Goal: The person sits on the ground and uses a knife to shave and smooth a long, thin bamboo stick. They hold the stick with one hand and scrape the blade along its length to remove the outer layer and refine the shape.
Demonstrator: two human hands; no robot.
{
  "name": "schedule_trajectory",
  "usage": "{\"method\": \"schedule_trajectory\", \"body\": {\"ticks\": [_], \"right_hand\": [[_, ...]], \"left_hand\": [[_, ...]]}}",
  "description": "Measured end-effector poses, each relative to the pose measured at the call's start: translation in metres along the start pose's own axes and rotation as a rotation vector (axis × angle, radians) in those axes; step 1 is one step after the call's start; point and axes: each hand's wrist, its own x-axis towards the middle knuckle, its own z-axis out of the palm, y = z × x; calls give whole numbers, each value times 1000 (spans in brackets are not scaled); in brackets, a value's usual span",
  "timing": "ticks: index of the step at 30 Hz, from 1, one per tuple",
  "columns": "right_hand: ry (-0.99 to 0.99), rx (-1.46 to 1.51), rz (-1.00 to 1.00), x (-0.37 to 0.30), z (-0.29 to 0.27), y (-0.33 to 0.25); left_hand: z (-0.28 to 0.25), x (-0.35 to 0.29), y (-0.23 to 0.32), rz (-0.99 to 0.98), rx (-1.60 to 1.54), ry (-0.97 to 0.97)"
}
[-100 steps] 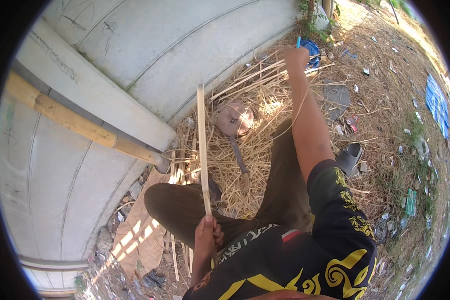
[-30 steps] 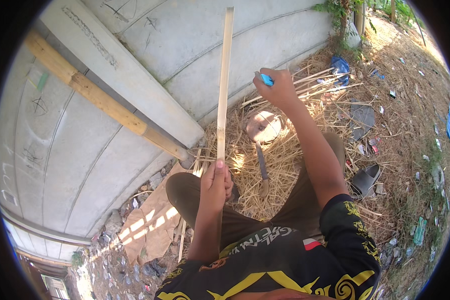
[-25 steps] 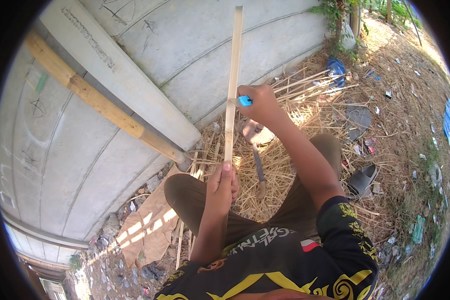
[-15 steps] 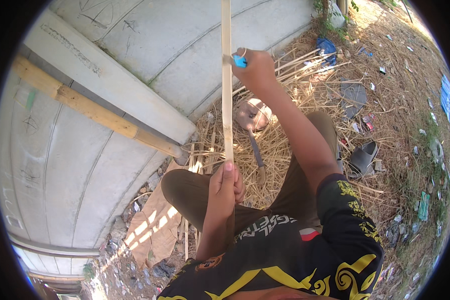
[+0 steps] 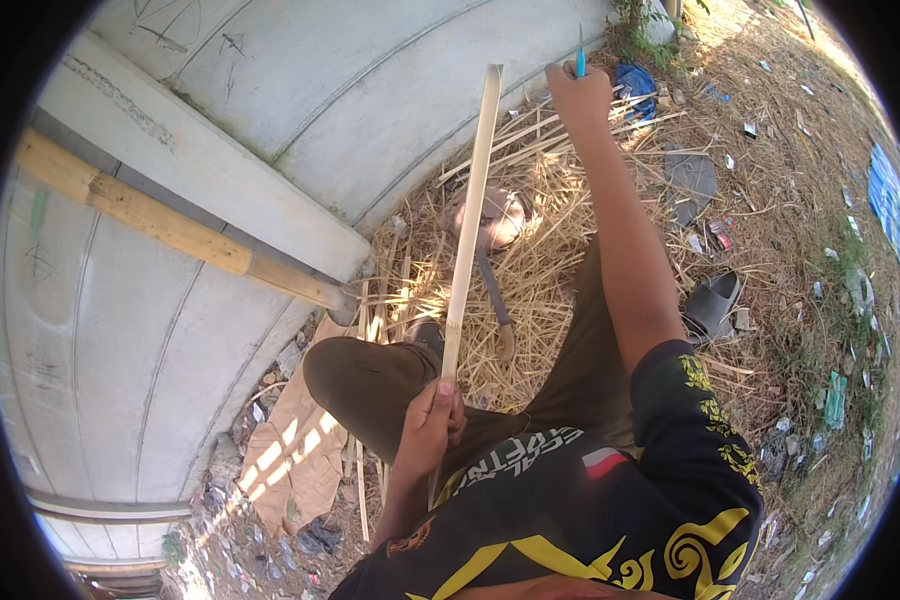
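My left hand (image 5: 431, 425) is closed around the lower part of a long, pale bamboo strip (image 5: 474, 210), which points away from me and leans slightly right. A dark mark crosses the strip some way above my fingers. Out at the end of my stretched arm, my right hand (image 5: 581, 100) grips a small knife (image 5: 581, 62) with a light blue handle, its thin blade pointing away. The knife is apart from the strip, to the right of its far end. Beyond my knees, a round wooden block (image 5: 502, 220) is partly hidden behind the strip.
A larger knife (image 5: 494, 293) with a dark blade lies by the block among bamboo shavings (image 5: 545, 290). A concrete wall (image 5: 390, 110) and a bamboo pole (image 5: 170, 220) stand at left. On the right are a grey sandal (image 5: 711, 305), a blue bag (image 5: 636, 90) and scattered litter.
My right hand with the small knife has moved off the strip, away and to the right. My left hand has come closer to me, and the strip's far end now shows, tilted right.
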Motion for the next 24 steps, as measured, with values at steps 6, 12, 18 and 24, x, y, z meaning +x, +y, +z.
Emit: {"method": "schedule_trajectory", "body": {"ticks": [6,12,18,24], "right_hand": [[-414,-23,-349,-75,22,-49],[-395,-111,-273,-66,17,-52],[-87,-420,-278,-36,12,-40],[149,-320,166,41,-32,26]], "left_hand": [[18,13,8,137,-36,21],[35,1,12,173,27,17],[36,-16,16,-26,-83,-24],[4,-47,-33,-111,-201,71]]}}
